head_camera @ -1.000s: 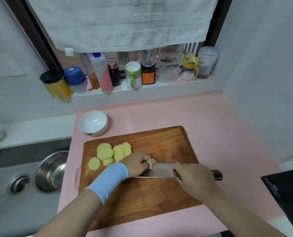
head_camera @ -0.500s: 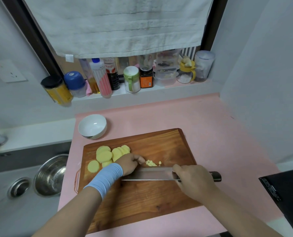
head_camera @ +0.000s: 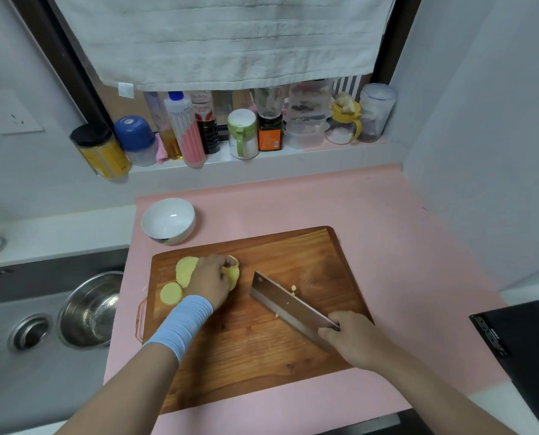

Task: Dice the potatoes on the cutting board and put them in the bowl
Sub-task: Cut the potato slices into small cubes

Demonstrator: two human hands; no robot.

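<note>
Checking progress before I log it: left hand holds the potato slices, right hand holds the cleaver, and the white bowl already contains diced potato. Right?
Not quite: the head view shows the white bowl empty; the few dice lie on the cutting board by the cleaver. The left hand does hold the potato slices, the right hand the cleaver.

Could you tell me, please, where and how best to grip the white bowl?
Probably by its rim, from above on the near side. The white bowl stands upright and empty on the pink mat, just beyond the far left corner of the cutting board, so its thin lip is free for a thumb-inside pinch. The left hand, on the potato slices, is nearer.
</note>
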